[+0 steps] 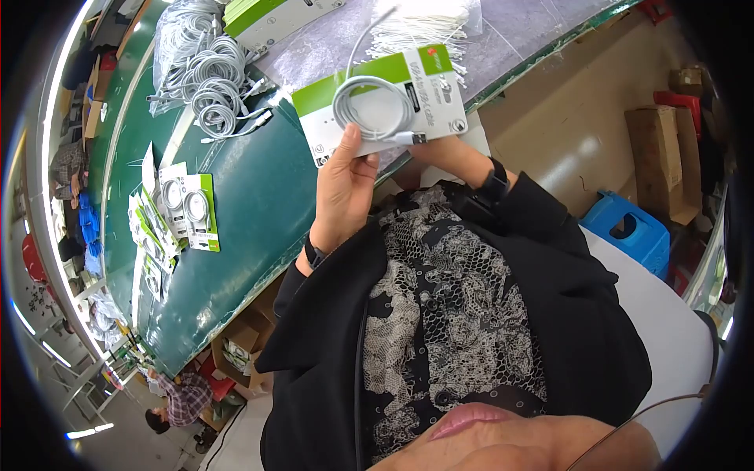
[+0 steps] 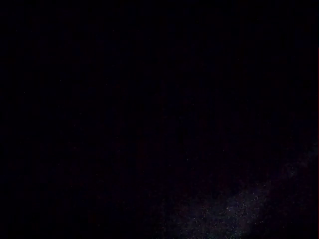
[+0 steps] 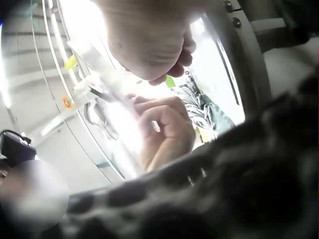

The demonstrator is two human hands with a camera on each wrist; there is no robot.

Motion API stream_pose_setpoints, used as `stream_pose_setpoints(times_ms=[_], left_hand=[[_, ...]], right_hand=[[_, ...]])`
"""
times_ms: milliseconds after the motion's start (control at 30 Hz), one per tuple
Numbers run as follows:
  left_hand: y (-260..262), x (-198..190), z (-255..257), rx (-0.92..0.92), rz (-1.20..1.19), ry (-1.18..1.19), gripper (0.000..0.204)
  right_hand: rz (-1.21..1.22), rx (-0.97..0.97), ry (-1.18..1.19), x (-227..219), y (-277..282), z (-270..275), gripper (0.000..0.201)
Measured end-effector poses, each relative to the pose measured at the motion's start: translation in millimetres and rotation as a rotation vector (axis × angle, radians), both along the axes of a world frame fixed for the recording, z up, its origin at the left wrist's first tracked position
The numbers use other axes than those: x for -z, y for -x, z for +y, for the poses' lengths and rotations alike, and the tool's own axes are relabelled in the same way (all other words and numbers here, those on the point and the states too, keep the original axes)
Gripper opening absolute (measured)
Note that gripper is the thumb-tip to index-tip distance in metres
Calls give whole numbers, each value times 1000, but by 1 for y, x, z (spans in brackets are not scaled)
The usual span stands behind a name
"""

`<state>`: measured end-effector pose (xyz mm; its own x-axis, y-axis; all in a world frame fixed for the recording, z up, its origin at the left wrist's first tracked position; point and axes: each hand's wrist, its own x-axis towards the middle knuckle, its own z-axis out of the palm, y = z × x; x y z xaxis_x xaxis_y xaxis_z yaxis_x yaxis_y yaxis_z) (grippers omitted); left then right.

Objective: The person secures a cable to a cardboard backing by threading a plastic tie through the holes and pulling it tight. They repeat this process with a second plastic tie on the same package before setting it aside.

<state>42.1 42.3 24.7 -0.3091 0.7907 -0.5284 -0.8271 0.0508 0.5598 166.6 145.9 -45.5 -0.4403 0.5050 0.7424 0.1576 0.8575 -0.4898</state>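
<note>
A green-and-white cable card (image 1: 436,102) is held tilted above the table edge in the head view, with a coiled grey cable (image 1: 404,118) on its front. The cable's loose end rises past the card's top edge. My left hand (image 1: 344,188) grips the lower left edge, thumb in front, other fingers partly behind. My right hand (image 1: 454,155) is at the lower right edge, its fingers hidden behind the card. In the right wrist view my right hand (image 3: 149,42) shows curled fingers, near my left hand (image 3: 167,129). The left wrist view is almost black.
On the green table (image 1: 251,184) lie coiled grey cables (image 1: 216,86) and a pile of packaged cards (image 1: 157,228). White ties (image 1: 416,27) lie behind the held card. A blue stool (image 1: 628,228) and cardboard box (image 1: 664,161) stand at right; another person (image 1: 184,400) is lower left.
</note>
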Motion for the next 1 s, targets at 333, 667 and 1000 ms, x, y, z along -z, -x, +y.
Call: stream_pose_setpoints(times_ms=[333, 667, 1000], left_hand=[[4, 1, 13, -142, 258, -177, 33], [1, 17, 9, -93, 435, -266, 36], [-7, 12, 7, -84, 382, -277, 41]], right_hand=[[-391, -341, 1238, -51, -13, -19, 19], [-105, -44, -105, -74, 1, -15, 21], [-188, -397, 90, -85, 1, 8, 25]])
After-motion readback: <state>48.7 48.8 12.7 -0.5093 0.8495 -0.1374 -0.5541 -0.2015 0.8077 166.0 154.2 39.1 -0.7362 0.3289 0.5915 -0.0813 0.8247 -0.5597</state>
